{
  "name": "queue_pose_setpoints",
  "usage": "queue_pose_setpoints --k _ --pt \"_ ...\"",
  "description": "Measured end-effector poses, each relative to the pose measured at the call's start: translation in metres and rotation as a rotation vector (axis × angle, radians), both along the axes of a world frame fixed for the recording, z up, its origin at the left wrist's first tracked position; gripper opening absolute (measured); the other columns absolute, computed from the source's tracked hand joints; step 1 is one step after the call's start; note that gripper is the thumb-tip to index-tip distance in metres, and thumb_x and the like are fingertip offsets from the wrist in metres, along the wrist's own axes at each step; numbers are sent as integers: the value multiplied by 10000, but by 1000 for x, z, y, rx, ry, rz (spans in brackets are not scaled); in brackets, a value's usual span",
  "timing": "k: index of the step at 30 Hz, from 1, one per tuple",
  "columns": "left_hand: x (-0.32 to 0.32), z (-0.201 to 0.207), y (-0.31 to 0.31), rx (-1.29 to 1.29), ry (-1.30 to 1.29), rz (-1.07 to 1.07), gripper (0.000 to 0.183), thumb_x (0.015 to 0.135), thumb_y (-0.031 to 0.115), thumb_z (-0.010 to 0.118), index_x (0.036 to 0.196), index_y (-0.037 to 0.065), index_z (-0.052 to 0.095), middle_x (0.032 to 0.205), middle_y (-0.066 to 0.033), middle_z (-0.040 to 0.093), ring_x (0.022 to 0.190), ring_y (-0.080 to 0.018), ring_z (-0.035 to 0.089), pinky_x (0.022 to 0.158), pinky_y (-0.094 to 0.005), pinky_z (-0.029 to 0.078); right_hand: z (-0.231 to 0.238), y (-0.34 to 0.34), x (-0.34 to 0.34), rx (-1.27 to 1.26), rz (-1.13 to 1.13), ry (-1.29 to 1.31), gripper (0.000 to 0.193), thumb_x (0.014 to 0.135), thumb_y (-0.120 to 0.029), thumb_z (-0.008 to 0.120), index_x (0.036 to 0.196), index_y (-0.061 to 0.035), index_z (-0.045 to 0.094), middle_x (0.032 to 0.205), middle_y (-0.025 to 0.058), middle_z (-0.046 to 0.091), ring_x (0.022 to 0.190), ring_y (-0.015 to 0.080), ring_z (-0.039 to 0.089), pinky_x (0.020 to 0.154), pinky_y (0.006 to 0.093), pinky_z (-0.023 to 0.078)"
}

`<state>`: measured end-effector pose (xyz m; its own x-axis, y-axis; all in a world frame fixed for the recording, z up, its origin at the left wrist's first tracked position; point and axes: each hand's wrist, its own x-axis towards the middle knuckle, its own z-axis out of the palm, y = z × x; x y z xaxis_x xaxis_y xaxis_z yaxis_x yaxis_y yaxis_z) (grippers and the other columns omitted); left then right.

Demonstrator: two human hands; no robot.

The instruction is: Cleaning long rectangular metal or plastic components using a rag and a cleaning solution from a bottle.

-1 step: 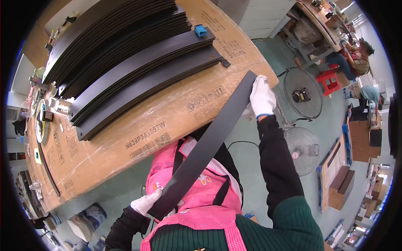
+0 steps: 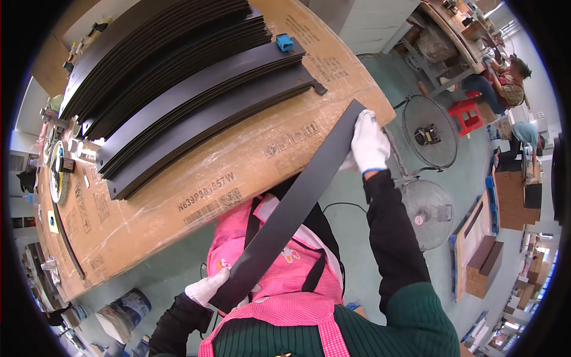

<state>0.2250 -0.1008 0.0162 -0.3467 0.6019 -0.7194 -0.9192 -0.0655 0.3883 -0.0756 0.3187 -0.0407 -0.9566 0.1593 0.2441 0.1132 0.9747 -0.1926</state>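
Note:
A long flat black panel [image 2: 291,208] slants across the front of my pink apron, its far end over the edge of the cardboard-covered table. My left hand [image 2: 207,288], in a white glove, is closed on the panel's near end at the lower left. Near the far end, my gloved right hand [image 2: 370,143] grips the long right edge; some of its fingers are hidden under the panel. On the table lie stacks of similar black panels [image 2: 202,83]. A small blue block [image 2: 284,43] rests on the end of one stack.
The table [image 2: 238,160] is covered in printed cardboard. A roll of tape [image 2: 58,172] and a thin dark strip [image 2: 68,241] lie at its left. Two floor fans [image 2: 425,208] stand to the right, near a red stool [image 2: 466,116] and a seated person [image 2: 505,83]. A bucket [image 2: 124,312] sits at lower left.
My right hand has shifted very slightly left and down along the panel's edge. The panel and my left hand look nearly the same.

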Motion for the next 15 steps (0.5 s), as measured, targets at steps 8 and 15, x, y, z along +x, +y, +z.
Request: queue_pose_setpoints --k 8,15 --pt "2 -14 -7 11 41 -65 888 1072 694 315 1496 -70 470 1407 -213 627 1201 -273 653 1083 -379 491 44 -36 55 122 293 -198 296 1030 -336 540 1249 -157 626 1016 124 705 871 333 722 704 484 586" --pt "-2 -6 0 -13 -72 18 815 1107 632 278 1499 -55 477 1403 -204 632 1183 -263 665 1090 -370 492 30 -14 47 84 414 -38 223 994 -313 616 1189 -210 649 987 113 677 839 342 709 720 488 571"
